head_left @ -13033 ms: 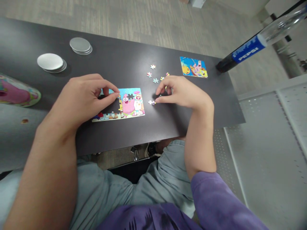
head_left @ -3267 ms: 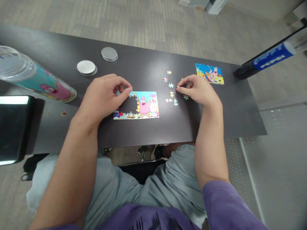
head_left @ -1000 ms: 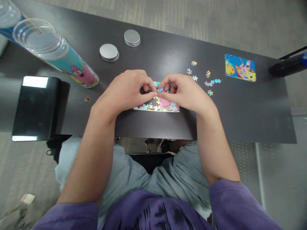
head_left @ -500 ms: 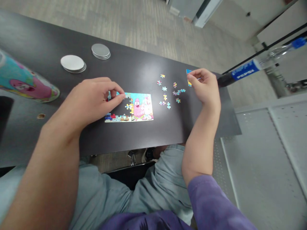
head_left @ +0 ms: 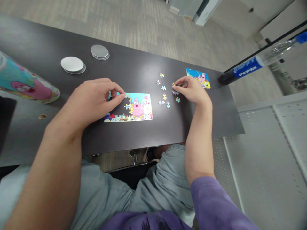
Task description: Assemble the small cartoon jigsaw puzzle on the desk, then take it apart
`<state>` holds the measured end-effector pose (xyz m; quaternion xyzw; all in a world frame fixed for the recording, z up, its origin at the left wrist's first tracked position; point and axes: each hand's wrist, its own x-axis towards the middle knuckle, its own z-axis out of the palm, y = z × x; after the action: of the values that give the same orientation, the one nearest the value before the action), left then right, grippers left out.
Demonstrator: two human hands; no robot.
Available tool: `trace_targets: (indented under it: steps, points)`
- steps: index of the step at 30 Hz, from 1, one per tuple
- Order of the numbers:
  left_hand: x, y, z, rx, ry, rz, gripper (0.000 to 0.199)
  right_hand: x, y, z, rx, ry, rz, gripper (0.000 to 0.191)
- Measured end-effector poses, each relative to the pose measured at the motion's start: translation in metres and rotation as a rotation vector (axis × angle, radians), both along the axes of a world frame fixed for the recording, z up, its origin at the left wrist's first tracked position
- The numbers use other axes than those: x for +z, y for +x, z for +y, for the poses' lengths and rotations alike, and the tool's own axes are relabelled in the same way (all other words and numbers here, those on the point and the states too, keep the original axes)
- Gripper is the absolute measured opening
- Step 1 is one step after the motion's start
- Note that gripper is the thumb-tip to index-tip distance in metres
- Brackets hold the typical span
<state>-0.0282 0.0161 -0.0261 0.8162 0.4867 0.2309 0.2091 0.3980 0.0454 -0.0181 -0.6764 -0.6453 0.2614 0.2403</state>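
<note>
A partly assembled jigsaw puzzle (head_left: 141,110) with a pink cartoon starfish lies on the dark table, with a gap in its left half. Over its upper left part rests my left hand (head_left: 100,100), thumb and forefinger pinched together; whatever they may hold is hidden. Several loose puzzle pieces (head_left: 163,88) are scattered to the right of the puzzle. My right hand (head_left: 192,89) reaches in among the rightmost ones, its thumb and forefinger closed on a small puzzle piece (head_left: 174,85). Some pieces are partly covered by those fingers.
A picture card (head_left: 200,78) lies behind my right hand. Near the table's right end is a Pepsi bottle (head_left: 247,68). On the left are two stacks of discs, one white (head_left: 72,64) and one grey (head_left: 99,51), and a colourful cylinder (head_left: 26,83).
My right hand has moved left and slightly down, from beside the picture card to the loose pieces. More of the card now shows. My left hand stays in place.
</note>
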Motion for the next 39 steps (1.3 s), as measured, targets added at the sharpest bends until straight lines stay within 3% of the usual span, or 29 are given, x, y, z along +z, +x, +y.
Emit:
trace_targets:
  steps: [5,12,15,18,21,25,31,39]
  points:
    - [0.010,0.003,-0.002,0.003,-0.061,0.086,0.040,0.000,0.000,-0.002,0.043,-0.015,0.063,0.033]
    - [0.011,0.003,-0.003,0.004,-0.061,0.045,0.037,-0.007,-0.004,0.003,0.170,0.061,0.236,0.044]
    - [0.012,0.002,-0.003,-0.003,-0.054,0.030,0.037,0.006,-0.026,-0.006,0.210,0.177,0.289,0.037]
    - [0.014,0.002,-0.003,0.005,-0.061,0.035,0.036,0.031,-0.066,-0.022,0.303,0.279,0.285,0.018]
    - [0.015,0.001,-0.002,0.019,-0.062,0.039,0.034,0.046,-0.108,-0.038,0.436,0.189,0.338,0.016]
    - [0.014,0.000,-0.003,0.029,-0.066,0.055,0.032,0.039,-0.142,-0.043,0.614,0.010,0.418,0.019]
    - [0.015,-0.001,-0.003,0.048,-0.072,0.065,0.033,0.015,-0.150,-0.039,0.706,-0.164,0.421,0.019]
    - [0.018,-0.001,-0.003,0.043,-0.097,0.056,0.028,0.015,-0.155,-0.039,0.686,-0.219,0.339,0.015]
